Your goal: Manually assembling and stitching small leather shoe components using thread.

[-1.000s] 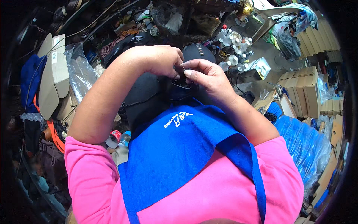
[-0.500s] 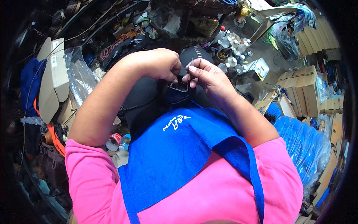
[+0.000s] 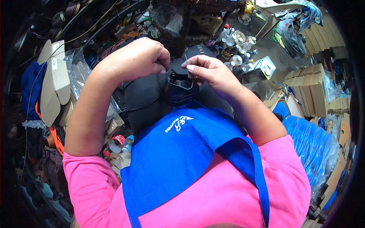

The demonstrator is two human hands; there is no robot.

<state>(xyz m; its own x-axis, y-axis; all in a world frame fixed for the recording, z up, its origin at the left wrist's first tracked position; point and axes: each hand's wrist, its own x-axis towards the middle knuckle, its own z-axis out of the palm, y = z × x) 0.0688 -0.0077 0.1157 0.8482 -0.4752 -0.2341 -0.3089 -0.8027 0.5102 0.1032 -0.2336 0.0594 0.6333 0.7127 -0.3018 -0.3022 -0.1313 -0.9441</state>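
A black shoe (image 3: 178,94) rests at my lap, its opening facing up between my hands. My left hand (image 3: 148,59) is raised just left of the opening, apart from the shoe, with curled fingers and thumb closed together. Whatever they hold, if anything, is too small to make out. At the right rim of the opening, my right hand (image 3: 211,72) pinches thumb against forefinger. A thin, blurred needle-like thing sticks up from that pinch. Beyond the shoe is a dark rounded surface (image 3: 194,51) with a row of light stitches.
Several small bottles (image 3: 239,45) stand on the floor at the far right, near a white-topped container (image 3: 264,67). Cardboard (image 3: 308,91) is stacked at the right, above a plastic-wrapped blue bundle (image 3: 311,148). Beige boards (image 3: 57,83) lean at the left. Bottles (image 3: 117,143) lie by my left elbow.
My left hand has lifted away from the shoe opening, up and to the left. My right hand has shifted slightly left, and its thin tool has tipped left. More of the shoe shows.
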